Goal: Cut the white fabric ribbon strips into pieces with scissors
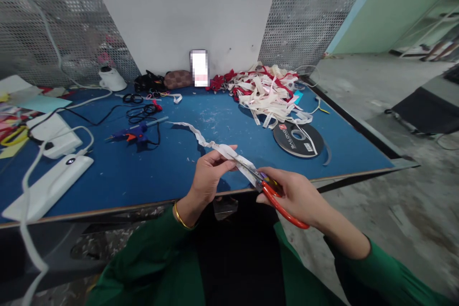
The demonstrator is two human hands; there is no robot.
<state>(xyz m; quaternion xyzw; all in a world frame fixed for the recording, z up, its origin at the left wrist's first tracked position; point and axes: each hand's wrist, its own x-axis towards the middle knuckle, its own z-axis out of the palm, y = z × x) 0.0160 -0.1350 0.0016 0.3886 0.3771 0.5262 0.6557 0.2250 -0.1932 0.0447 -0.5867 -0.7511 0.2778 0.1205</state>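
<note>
A long white ribbon (193,130) trails across the blue tabletop and rises between my hands near the front edge. My left hand (210,174) pinches it between thumb and fingers. In my right hand (296,193) are scissors (285,211) with red handles. Their blades point up and left and lie along the ribbon, close to my left fingertips. The ribbon's near end reaches the scissors' pivot, beside my right fingers. Something dark with yellow shows under my right fingers, too hidden to name.
A black reel (287,141) lies right of my hands, below a heap of white and red ribbons (267,88). Leftward are a blue glue gun (138,134), white power strips (53,186) and cables. A lit phone (200,68) leans at the back of the table (161,177).
</note>
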